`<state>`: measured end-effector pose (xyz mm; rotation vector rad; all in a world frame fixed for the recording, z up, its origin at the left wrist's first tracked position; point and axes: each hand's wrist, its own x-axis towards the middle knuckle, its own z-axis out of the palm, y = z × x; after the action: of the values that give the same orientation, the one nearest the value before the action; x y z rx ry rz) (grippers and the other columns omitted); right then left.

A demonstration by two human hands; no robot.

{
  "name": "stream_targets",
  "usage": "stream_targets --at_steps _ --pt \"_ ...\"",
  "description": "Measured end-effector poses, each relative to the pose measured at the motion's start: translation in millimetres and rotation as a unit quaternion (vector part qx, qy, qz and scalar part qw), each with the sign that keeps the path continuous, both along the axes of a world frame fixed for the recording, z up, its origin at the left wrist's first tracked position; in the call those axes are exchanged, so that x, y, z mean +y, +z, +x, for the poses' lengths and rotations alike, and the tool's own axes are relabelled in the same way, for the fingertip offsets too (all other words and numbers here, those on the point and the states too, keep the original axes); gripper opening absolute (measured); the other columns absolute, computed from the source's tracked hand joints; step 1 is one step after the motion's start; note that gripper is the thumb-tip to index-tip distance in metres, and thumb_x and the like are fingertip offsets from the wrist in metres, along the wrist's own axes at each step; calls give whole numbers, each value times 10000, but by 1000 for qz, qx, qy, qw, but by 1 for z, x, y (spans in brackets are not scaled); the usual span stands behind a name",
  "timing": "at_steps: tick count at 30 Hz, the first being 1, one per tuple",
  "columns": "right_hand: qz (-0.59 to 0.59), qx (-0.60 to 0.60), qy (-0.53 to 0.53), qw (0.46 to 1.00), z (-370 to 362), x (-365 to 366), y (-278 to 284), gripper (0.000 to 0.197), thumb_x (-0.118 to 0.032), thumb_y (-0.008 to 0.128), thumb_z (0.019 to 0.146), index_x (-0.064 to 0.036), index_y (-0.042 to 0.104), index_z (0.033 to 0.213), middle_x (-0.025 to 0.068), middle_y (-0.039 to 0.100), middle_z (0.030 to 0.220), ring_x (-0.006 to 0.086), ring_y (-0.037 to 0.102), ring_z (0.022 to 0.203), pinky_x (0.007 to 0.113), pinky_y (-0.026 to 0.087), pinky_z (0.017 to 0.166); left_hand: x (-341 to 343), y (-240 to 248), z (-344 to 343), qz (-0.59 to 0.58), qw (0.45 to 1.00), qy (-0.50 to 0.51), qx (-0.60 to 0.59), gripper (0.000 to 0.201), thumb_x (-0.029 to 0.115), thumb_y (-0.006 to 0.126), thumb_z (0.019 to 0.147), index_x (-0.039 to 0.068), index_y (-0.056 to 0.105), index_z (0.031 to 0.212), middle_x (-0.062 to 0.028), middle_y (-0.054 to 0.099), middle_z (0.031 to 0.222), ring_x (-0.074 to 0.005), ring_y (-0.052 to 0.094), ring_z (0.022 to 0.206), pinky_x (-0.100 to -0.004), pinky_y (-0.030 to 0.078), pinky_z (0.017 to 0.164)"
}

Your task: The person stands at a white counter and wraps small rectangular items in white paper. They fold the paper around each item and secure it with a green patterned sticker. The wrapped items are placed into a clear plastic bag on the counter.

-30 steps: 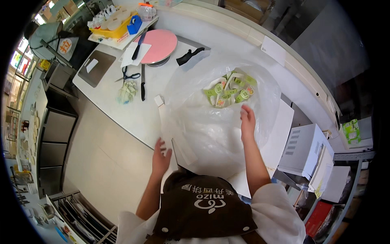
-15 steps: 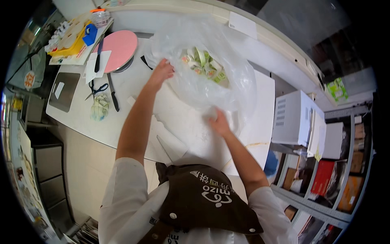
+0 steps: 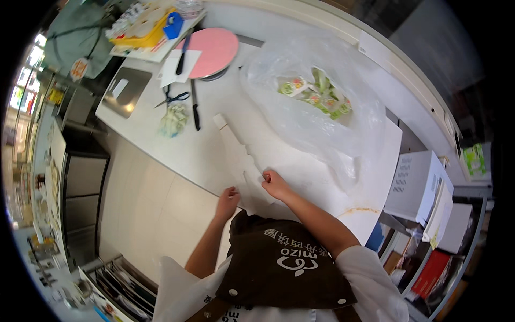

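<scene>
A flat white cut-out card piece (image 3: 234,156) with a notched edge and a slit lies on the white table, its near end against my brown apron. My right hand (image 3: 276,185) pinches its right edge. At its left edge, by the table's front, the fingers of my left hand (image 3: 228,202) are closed on it. Beyond my right hand a large clear plastic bag (image 3: 322,140) lies spread out. Inside it are several green-and-white printed pieces (image 3: 320,96).
Left on the table (image 3: 300,177) are a black-handled knife (image 3: 196,110), scissors (image 3: 174,97), a crumpled clear wrapper (image 3: 173,121) and a pink round board (image 3: 214,51) with another knife (image 3: 183,53) beside it. A metal basin (image 3: 129,88) is set in the far left corner. A white appliance (image 3: 416,180) stands at right.
Both hands have left the plastic bag and come back toward my body, to the card piece. The bag now lies flatter and further off. My view has swung left.
</scene>
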<state>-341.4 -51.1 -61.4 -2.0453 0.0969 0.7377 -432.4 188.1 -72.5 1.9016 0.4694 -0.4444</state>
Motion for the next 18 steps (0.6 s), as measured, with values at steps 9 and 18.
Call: stream_targets --at_steps 9,18 --pt "-12 44 -36 998 -14 33 -51 515 -204 717 836 10 585 1285 117 689 1046 238 662 945 387 535 845 -43 -23 -15 -148 977 145 55 570 209 629 932 -66 533 1422 -171 663 1225 -231 642 1037 -340 527 884" --pt "39 65 -136 988 -6 55 2 465 -267 749 861 5 637 1221 135 690 1101 213 652 1012 347 525 902 -29 -13 -25 -198 971 119 68 571 231 647 935 -72 543 1408 -197 674 1290 -266 647 1170 -362 493 1020"
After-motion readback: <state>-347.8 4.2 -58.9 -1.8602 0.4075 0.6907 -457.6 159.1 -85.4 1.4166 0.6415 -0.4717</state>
